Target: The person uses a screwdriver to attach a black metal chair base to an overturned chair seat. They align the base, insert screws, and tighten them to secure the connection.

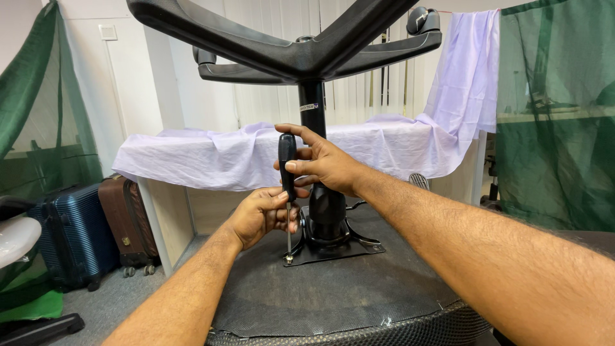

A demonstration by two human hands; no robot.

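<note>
Black screwdriver (286,168) in both hands' grip, tip on mounting plate (333,247).

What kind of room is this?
Probably an office or storeroom used for repairs: an upturned black office chair, a table draped in lilac cloth, and a blue hard-shell suitcase.

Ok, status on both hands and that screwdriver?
Right hand grips screwdriver handle. Left hand steadies its shaft. Tip on screw in mounting plate. Nothing in the way.
</note>
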